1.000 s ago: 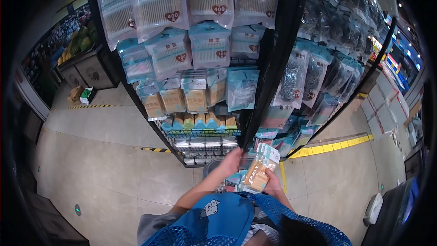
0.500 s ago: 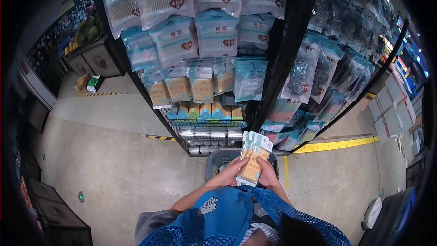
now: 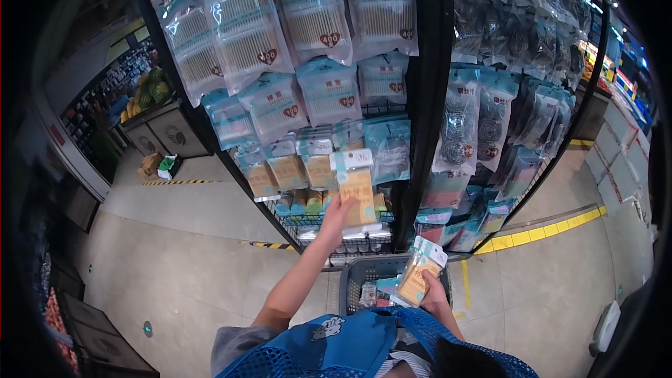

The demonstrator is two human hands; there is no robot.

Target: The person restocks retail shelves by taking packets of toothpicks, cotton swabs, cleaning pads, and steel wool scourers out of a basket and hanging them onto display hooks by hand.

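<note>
My left hand [image 3: 337, 222] is raised at the rack, gripping a toothpick pack [image 3: 358, 196] by its lower left side. This pack is upright, its white header up, in front of the row of similar hanging packs [image 3: 285, 170]. Whether it touches the hook is hidden. Lower and to the right, my right hand [image 3: 435, 292] grips another toothpick pack [image 3: 421, 271], tilted, possibly more than one together. That one is above the grey basket [image 3: 348, 281], which holds several packaged items [image 3: 383, 289].
Cotton swab bags [image 3: 248, 35] hang in rows above. A black rack post [image 3: 427, 98] separates them from bags of wire scourers [image 3: 458, 126] on the right. Fruit stands at the far left beyond the tiled floor [image 3: 196, 266]. White boxes [image 3: 619, 161] stand at the right.
My hands have separated. The left has moved up and forward to the rack with one toothpick pack, while the right keeps the other near the basket. The view has shifted slightly.
</note>
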